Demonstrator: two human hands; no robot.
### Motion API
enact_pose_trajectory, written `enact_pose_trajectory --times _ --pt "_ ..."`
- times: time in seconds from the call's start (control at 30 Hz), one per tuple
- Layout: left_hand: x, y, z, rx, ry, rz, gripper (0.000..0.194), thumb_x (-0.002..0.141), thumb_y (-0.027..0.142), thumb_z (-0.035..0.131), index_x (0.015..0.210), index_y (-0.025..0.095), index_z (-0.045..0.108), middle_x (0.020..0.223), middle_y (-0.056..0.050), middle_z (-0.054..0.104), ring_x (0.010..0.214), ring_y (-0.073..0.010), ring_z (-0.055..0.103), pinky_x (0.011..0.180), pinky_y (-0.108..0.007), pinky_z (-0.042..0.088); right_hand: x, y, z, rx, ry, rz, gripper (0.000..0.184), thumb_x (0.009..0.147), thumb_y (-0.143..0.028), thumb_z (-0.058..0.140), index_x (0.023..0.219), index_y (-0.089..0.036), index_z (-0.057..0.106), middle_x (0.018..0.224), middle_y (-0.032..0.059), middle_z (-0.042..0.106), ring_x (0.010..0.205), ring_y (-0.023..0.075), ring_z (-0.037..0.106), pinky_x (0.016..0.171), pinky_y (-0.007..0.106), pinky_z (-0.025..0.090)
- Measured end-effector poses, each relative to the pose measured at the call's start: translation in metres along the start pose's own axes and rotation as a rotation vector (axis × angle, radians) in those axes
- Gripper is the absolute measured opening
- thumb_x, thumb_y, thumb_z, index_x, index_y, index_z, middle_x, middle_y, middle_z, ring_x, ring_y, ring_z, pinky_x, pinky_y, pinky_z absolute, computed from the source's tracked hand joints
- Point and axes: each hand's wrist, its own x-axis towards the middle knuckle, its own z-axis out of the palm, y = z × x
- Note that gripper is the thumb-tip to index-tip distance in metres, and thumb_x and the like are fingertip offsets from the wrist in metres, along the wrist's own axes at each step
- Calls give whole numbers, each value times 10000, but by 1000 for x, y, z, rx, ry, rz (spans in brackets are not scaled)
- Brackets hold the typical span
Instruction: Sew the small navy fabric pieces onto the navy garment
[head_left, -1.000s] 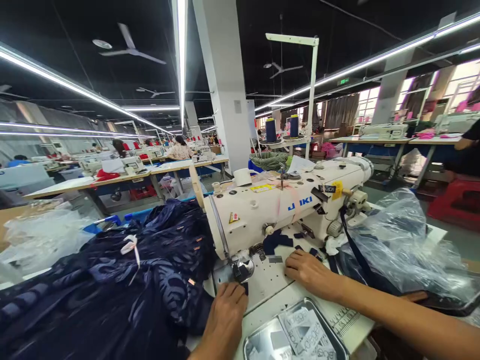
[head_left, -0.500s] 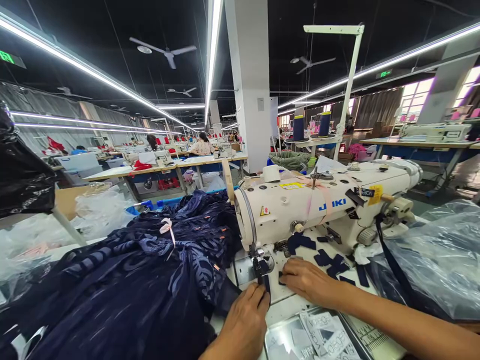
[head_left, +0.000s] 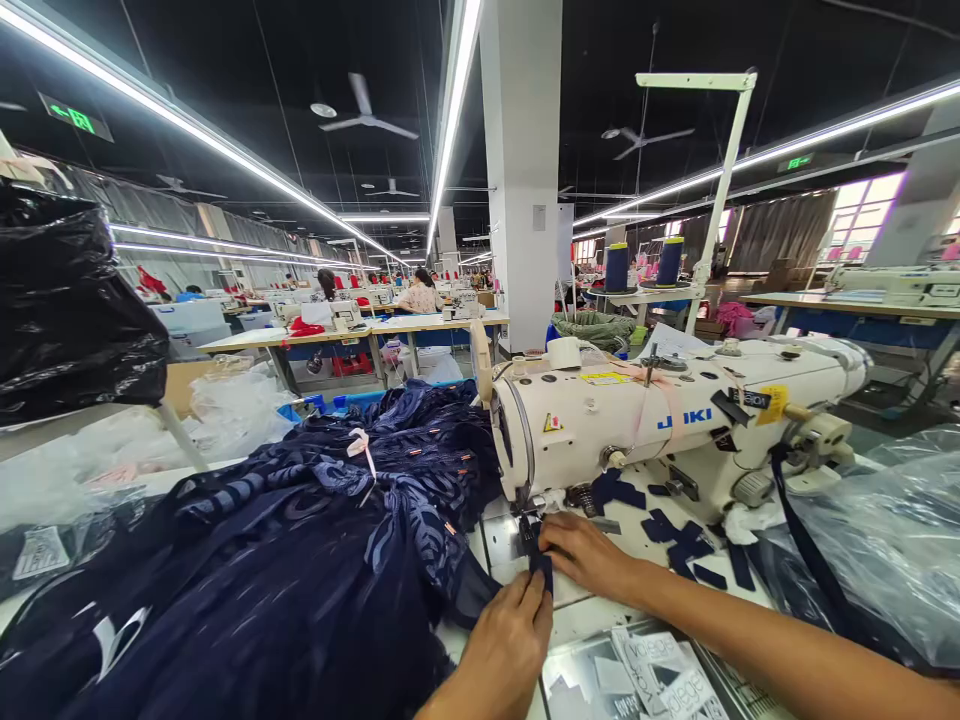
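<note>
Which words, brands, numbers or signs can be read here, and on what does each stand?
"JUKI", U partly covered: sewing machine.
"oleg…", partly hidden: white labels.
Running figure with arrow, no words: green sign.
Triangle symbol: warning sticker.
Too small or blurred: other yellow stickers, black label.

The right grip [head_left: 585, 555] has moved left to the presser foot [head_left: 528, 532], closer to the left grip [head_left: 506, 632]
</note>
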Motion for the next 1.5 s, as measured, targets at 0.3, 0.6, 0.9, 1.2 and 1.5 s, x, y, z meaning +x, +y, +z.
enact_pose_trajectory --times 0.3,0.6,0.9,1.2,1.5 --pt "6 1 -1 -20 -41 -35 353 716 78 442 1053 103 544 1216 -162 510 1066 -255 492 881 -358 419 8 -4 -1 -103 -76 -37 169 786 -48 406 722 -156 520 746 51 568 676 165 498 643 280 384" --pt "16 2 -17 -98 -128 -95 295 660 40 430 918 127 544 1237 -132 491 1045 -236 478 883 -371 400 14 8 -9 284 -199 141 116 771 -112 468 676 -172 500 617 -35 506 576 108 468 548 211 349" --pt "18 0 -23 -155 -96 -123 315 628 25 434 899 143 541 1151 -94 550 1018 -220 476 875 -360 408 6 9 -1 167 -95 69 114 784 -105 441 730 -176 511 664 -15 542 629 130 492 619 247 393" --pt "11 -2 -1 -133 68 -100 353 675 18 428 977 131 572 1066 -103 606 1029 -213 521 947 -367 383 -9 0 -16 -200 -13 -371 283 894 -84 303 940 -116 581 914 106 609 821 196 505 752 352 411" --pt "22 0 -10 -90 54 -207 325 739 90 441 1029 150 575 1108 -77 601 1024 -207 535 958 -389 370 -3 16 -13 -227 -67 -347 265 880 -102 381 1062 -130 572 1043 100 615 947 222 541 768 379 438"
